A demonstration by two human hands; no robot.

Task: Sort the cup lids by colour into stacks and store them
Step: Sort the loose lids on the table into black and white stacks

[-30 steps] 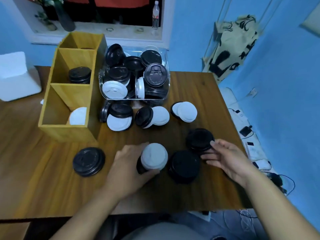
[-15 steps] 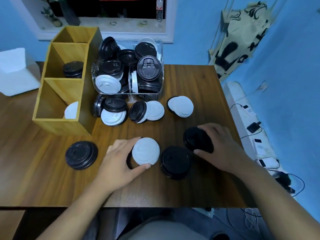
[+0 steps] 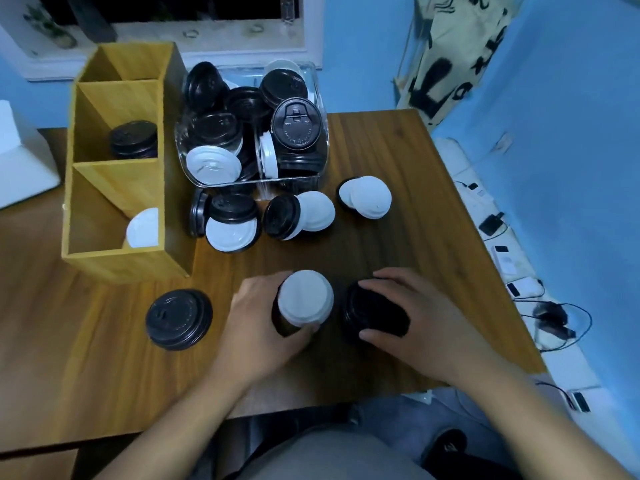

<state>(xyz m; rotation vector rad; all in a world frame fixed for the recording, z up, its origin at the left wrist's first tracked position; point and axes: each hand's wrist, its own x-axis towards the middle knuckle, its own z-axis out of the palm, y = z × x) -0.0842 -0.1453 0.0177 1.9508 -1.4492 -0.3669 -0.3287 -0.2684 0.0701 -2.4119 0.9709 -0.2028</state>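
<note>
Grips in the left hand (image 3: 256,327) a short mixed stack, white lid (image 3: 304,297) on top and dark lids beneath, fingers (image 3: 266,284) and thumb curled round its side; cannot tell whether resting on the surface (image 3: 398,244) or just lifted. Cups with the right hand (image 3: 433,323) a black stack (image 3: 374,315) just beside it, fingers curled over the far rim, thumb at the near one. Keeps both stacks roughly upright. Finds the wooden organiser (image 3: 114,258) ahead and to the left, nearer the left hand, with a stored white lid (image 3: 143,228) in the near compartment and stored black lids (image 3: 133,139) in the middle one. Probably needs the white lid parted from the dark ones first.
</note>
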